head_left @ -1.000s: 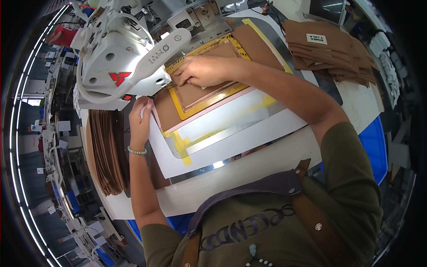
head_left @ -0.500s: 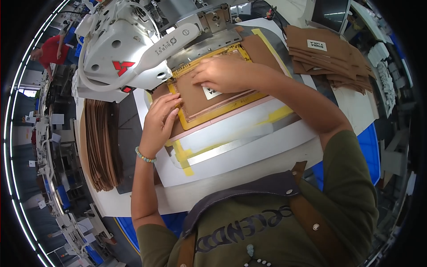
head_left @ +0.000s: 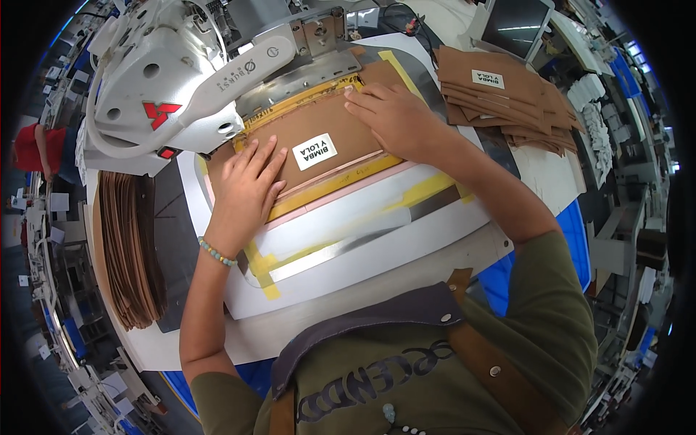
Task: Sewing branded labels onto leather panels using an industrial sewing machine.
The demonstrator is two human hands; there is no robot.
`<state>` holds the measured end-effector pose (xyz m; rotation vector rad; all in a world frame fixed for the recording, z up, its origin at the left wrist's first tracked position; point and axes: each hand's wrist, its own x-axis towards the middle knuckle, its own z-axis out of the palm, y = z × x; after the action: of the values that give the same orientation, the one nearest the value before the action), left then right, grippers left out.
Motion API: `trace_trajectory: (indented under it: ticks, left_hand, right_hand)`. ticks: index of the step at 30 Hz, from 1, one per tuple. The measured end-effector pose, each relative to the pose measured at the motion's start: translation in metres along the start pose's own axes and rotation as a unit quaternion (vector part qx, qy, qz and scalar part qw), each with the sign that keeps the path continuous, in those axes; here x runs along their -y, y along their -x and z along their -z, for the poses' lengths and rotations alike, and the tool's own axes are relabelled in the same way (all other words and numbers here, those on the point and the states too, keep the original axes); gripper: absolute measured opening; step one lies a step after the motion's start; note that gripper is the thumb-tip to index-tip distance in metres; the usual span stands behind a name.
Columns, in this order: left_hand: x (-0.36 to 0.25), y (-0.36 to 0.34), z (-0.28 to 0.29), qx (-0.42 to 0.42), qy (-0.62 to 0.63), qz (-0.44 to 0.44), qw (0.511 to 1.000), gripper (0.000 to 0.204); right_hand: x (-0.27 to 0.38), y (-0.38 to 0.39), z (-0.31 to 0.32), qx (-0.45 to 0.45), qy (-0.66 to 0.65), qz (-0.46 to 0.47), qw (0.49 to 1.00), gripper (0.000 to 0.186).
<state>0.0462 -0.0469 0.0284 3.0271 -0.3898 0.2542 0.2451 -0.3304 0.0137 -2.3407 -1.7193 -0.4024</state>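
Observation:
A brown fabric or leather panel (head_left: 341,129) with a white printed label (head_left: 315,151) lies inside a yellow rectangular frame (head_left: 330,186) beneath the sewing machine head. My left hand (head_left: 246,181) rests at the panel's left end, its fingers spread and lying flat. At the opposite end, my right hand (head_left: 400,119) is open, with stretched fingertips touching the panel's upper right corner. Its palm hides part of the frame's right side.
The white sewing machine (head_left: 156,87) stands close at the upper left. Brown panels are stacked on edge (head_left: 130,246) at the left; a flat pile of labelled brown pieces (head_left: 500,90) sits at the right, near a screen (head_left: 516,27). Blue bins (head_left: 573,243) show below the table.
My right hand has slid from the panel's middle to its right end, uncovering the whole label. My left hand has moved farther onto the panel's left end. The whole view has shifted.

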Motion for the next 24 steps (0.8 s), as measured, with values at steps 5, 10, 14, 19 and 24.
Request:
trace_trajectory:
  ticks: [5,10,14,19,24]
  left_hand:
    - [0.001,0.000,-0.001,-0.018,0.014,-0.005,1.000,0.053]
    - [-0.002,-0.003,-0.007,-0.014,0.004,0.002,1.000,0.051]
    - [-0.004,-0.004,-0.009,-0.031,-0.005,0.007,0.999,0.050]
    - [-0.005,-0.006,-0.009,-0.050,-0.011,-0.002,0.999,0.046]
    - [-0.010,-0.011,-0.007,-0.051,-0.011,0.014,0.999,0.046]
  right_hand:
    - [0.002,-0.011,0.006,0.046,0.007,-0.006,0.999,0.045]
    - [0.003,-0.015,0.010,0.025,0.025,0.012,0.999,0.033]
    - [0.002,-0.015,0.009,-0.047,0.021,0.050,0.997,0.021]
    - [0.000,-0.017,0.005,-0.034,0.028,0.051,0.998,0.018]
    - [-0.001,-0.021,0.002,-0.017,0.043,0.054,0.997,0.016]
